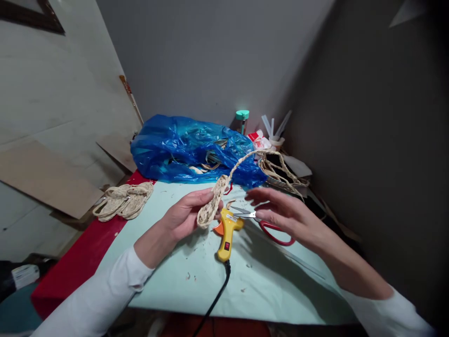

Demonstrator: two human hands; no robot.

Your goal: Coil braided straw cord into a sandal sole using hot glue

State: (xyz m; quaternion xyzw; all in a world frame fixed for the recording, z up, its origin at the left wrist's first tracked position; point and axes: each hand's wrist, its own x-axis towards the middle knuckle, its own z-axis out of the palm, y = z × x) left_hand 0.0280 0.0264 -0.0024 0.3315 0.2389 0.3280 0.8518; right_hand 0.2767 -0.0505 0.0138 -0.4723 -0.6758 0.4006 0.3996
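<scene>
My left hand (189, 213) is closed on a coiled piece of braided straw cord (214, 202), long and narrow like a small sole. From its upper end a loose length of the braid runs up and right to a heap of straw braid (277, 168). My right hand (280, 210) hovers at the right, fingers stretched out and thumb apart, nothing visible in it. Beneath it lie red-handled scissors (277, 234), their blades pointing left. A yellow glue gun (228, 236) rests on the table between my hands, its nozzle end near the scissors' tips.
Several woven straw pieces (124, 201) lie on the red cloth (79, 262) at left. A blue plastic bag (175, 145) fills the back. Behind are a green-lidded jar (242, 117) and glue sticks (277, 124). A black cord (217, 297) trails over the table's front edge.
</scene>
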